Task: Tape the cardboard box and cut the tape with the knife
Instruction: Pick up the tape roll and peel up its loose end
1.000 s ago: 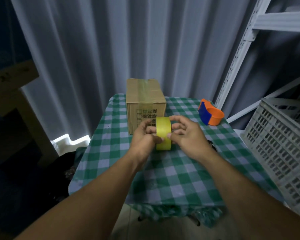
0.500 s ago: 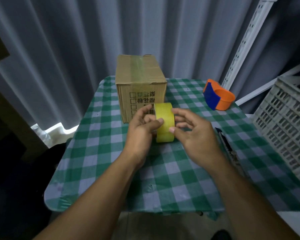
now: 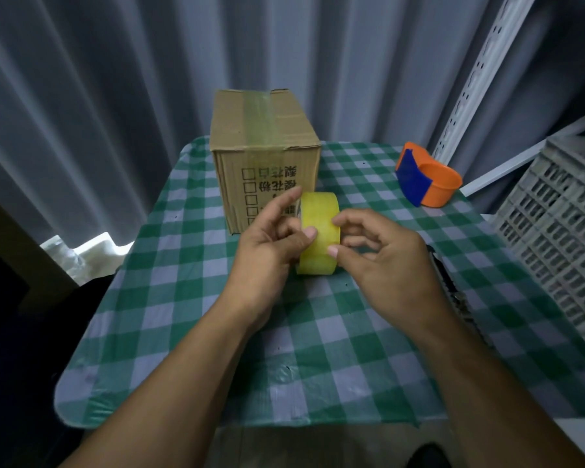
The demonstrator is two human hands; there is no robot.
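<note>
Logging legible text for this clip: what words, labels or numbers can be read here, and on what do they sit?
Cardboard box, front face: a column of empty checkboxes beside black printed characters, seen upside down and partly hidden by the left hand; too blurred to quote.
Yellow tape roll: no print visible.
Orange and blue tape dispenser: no print visible.

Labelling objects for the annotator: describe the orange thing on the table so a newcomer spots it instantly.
Start at the green-and-white checked table, with the cardboard box at its far edge. Look to the far right corner, beside the white slotted shelf upright: the tape dispenser lies there alone. It is the only bright orange item, a curved shell with a blue front, unlike the yellow tape roll held between both hands.
</note>
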